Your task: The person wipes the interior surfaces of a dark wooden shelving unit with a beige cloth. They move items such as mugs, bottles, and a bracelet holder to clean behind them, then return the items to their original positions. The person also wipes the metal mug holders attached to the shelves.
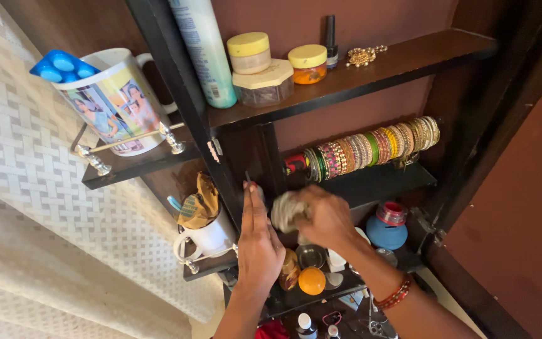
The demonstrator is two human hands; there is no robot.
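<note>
My left hand (258, 242) lies flat, fingers together, against the dark upright post of a wooden shelf unit (371, 66). My right hand (324, 216) is closed around a crumpled grey-white cloth (285, 210), pressed against the shelf's inner wall just right of the post. A red and gold bangle sits on my right wrist (393, 294). Above my right hand a rod holds a row of coloured bangles (371, 147).
The top shelf carries a spray can (205, 50), yellow-lidded jars (249, 52), a nail polish bottle (331, 41) and gold jewellery. A photo mug (117, 100) and a white mug (208, 238) stand on the left side shelves. A blue pot (386, 231), an orange ball and small jars crowd the lower shelf.
</note>
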